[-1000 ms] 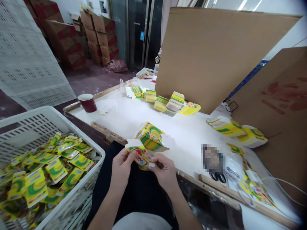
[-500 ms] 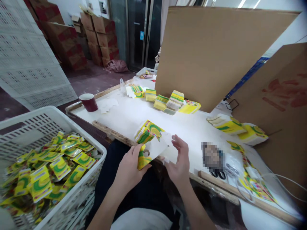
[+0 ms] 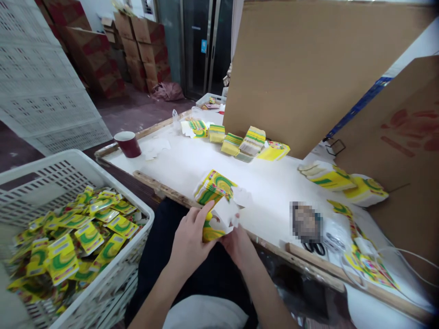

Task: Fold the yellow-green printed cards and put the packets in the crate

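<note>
A yellow and white carton with its white flaps up is held over my lap, at the table's front edge. My left hand grips its left side. My right hand is closed at the carton's lower right side, its fingertips partly hidden by the carton. Just beyond, a stack of flat yellow-green cartons lies on the white table. To my left, a white basket holds many small yellow-green packets.
A maroon cup stands at the table's left. Carton stacks line the back, before a tall cardboard sheet. Black scissors, a plastic bag and a cable lie at right. Wooden strips edge the table.
My right hand has moved left and down from beside the carton to its lower right side, and its fingers have closed in. The carton's white flaps now stand more upright. The view has shifted slightly.
</note>
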`<state>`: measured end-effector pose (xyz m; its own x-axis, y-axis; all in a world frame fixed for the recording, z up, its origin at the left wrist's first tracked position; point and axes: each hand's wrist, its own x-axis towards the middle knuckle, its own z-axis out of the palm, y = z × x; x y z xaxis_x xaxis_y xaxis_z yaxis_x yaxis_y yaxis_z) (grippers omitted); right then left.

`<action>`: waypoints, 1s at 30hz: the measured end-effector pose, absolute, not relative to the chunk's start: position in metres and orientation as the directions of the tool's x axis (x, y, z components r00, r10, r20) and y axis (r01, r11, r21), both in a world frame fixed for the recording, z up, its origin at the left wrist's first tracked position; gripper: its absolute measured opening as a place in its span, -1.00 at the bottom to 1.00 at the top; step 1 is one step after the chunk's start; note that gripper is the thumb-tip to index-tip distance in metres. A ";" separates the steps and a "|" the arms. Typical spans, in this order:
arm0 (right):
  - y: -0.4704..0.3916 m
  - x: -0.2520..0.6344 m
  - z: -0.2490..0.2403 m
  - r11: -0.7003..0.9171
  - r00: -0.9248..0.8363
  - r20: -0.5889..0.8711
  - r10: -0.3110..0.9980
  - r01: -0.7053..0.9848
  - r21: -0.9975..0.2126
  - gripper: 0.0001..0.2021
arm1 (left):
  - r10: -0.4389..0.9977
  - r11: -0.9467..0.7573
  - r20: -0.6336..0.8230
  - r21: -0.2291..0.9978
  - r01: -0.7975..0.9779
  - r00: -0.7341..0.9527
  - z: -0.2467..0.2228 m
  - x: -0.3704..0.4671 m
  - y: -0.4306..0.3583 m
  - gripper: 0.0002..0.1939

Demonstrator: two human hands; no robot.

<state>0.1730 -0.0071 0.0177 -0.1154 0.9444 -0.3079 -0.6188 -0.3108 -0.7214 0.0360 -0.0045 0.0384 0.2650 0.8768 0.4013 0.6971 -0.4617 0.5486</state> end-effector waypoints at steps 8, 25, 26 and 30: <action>-0.014 0.179 0.037 -0.267 -0.119 -0.242 0.963 -0.530 -0.805 -0.77 | 0.843 -0.416 0.516 0.442 0.795 0.154 0.029 0.039 -0.001 -0.33; -0.006 0.181 0.035 -0.157 -0.055 -0.149 0.987 -0.210 -0.965 -0.85 | 0.854 -0.489 0.459 0.544 0.682 0.245 0.018 0.040 -0.009 -0.37; -0.006 0.181 0.033 -0.173 -0.057 -0.165 0.985 -0.181 -0.968 -0.85 | 0.857 -0.495 0.436 0.541 0.680 0.276 0.019 0.040 -0.009 -0.37; -0.008 0.180 0.022 -0.056 -0.048 -0.051 0.998 -0.121 -0.991 -0.77 | 0.882 -0.471 0.311 0.620 0.628 0.355 0.021 0.036 -0.008 -0.53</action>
<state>0.1805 -0.0084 0.0219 -0.0477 0.9976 -0.0506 -0.1212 -0.0561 -0.9910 0.0358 -0.0084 0.0212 0.3547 0.8818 0.3108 0.6275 -0.4709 0.6200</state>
